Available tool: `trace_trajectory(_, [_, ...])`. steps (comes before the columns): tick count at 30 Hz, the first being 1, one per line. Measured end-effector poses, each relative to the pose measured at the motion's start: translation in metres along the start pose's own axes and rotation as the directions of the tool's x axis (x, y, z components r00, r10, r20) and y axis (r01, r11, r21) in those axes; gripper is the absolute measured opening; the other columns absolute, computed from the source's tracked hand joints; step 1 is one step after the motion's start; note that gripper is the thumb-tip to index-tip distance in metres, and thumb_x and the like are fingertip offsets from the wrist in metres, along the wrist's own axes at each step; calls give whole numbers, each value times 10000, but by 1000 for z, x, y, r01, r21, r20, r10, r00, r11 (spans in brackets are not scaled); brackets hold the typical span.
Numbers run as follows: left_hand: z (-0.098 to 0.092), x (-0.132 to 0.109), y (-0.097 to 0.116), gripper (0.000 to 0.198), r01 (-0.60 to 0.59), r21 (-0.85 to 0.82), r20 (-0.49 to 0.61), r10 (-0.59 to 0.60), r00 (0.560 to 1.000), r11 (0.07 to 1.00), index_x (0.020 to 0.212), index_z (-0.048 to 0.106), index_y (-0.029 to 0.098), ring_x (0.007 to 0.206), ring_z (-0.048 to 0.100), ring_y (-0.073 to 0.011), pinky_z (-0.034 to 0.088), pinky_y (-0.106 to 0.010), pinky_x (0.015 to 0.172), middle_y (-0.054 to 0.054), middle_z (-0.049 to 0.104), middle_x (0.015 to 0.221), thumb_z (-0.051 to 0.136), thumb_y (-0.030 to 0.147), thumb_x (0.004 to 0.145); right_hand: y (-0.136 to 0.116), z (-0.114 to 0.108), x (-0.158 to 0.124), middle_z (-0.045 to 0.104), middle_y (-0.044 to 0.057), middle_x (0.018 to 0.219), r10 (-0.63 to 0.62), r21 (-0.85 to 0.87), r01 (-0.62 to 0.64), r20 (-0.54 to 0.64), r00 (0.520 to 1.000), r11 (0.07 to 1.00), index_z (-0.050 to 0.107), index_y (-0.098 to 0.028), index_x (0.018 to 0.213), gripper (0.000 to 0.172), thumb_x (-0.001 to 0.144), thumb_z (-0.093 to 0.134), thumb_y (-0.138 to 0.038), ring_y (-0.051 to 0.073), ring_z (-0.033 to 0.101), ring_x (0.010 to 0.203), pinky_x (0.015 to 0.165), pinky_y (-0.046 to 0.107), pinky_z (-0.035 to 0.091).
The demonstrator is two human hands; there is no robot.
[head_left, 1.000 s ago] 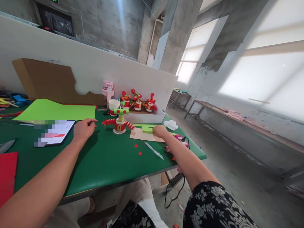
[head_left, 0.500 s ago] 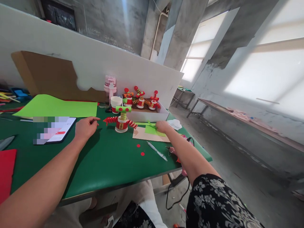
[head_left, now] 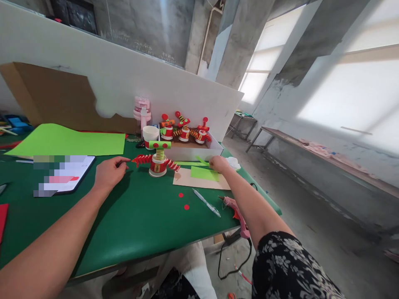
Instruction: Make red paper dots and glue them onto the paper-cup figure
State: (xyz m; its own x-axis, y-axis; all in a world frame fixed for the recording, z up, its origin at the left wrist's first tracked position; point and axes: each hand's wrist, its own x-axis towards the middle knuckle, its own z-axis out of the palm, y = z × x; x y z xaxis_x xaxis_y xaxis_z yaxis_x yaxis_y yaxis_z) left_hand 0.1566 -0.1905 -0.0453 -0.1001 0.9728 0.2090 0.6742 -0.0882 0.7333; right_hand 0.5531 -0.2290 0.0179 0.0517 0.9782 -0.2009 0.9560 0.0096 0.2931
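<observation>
A paper-cup figure (head_left: 158, 165) stands upright on the green table, with a green tube head and red pleated paper arms. My left hand (head_left: 110, 172) is beside it, forefinger stretched towards the tip of one pleated arm, thumb apart. Nothing shows between those fingers. My right hand (head_left: 220, 164) is closed above the far edge of a beige card (head_left: 182, 177), close to narrow green paper strips (head_left: 202, 160). Its fingertips are hidden, so what they hold cannot be made out. On the card lies a green paper rectangle (head_left: 204, 173).
Similar figures stand in a white box (head_left: 193, 153), near white cups (head_left: 150, 135) and a pink bottle (head_left: 142, 114). Two red paper dots (head_left: 186, 207), a pen (head_left: 206, 202) and a pink glue gun (head_left: 237, 211) lie nearer me. A phone (head_left: 67, 174) lies left, before green sheets (head_left: 71, 139).
My right hand has shifted slightly right, away from the green strips. More of the glue gun shows beside my right forearm. My left hand stays beside the figure; the view has moved a little.
</observation>
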Motion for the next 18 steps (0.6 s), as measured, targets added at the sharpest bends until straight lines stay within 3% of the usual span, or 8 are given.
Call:
trace_trajectory(4, [1, 0, -1, 310, -3, -3, -10, 3, 1000, 1000, 950, 731, 238, 726, 702, -195, 523, -291, 705, 16, 749, 751, 468, 276, 790, 2, -8, 9, 767, 41, 1049, -35, 10, 35, 38, 999, 999, 780, -250, 1047, 231, 884, 622, -290, 246, 701, 987, 771, 267, 525])
trace_trajectory(9, [1, 0, 0, 341, -8, 9, 7, 8, 1000, 1000, 942, 736, 237, 675, 688, -196, 497, -286, 656, 7, 754, 742, 454, 302, 761, -6, -6, 28, 653, 105, 1272, -100, -26, 100, -6, 995, 995, 658, -168, 1211, 306, 960, 596, -331, 251, 634, 1124, 942, 419, 521])
trace_trajectory(14, [2, 0, 1, 353, -7, 18, 19, 6, 1000, 1000, 944, 743, 240, 669, 694, -198, 492, -280, 632, 5, 758, 736, 449, 294, 755, -15, 1, 39, 617, 107, 1270, -131, -71, 130, -9, 991, 989, 618, -162, 1217, 309, 958, 622, -331, 242, 627, 1107, 941, 458, 535])
trace_trajectory(18, [2, 0, 1, 342, -11, 23, 29, 10, 1000, 1000, 944, 749, 248, 680, 700, -200, 502, -279, 640, 9, 759, 728, 462, 291, 762, -7, 3, 40, 618, 97, 1270, -128, -81, 125, -30, 991, 989, 615, -173, 1221, 297, 967, 609, -328, 236, 630, 1097, 927, 455, 543])
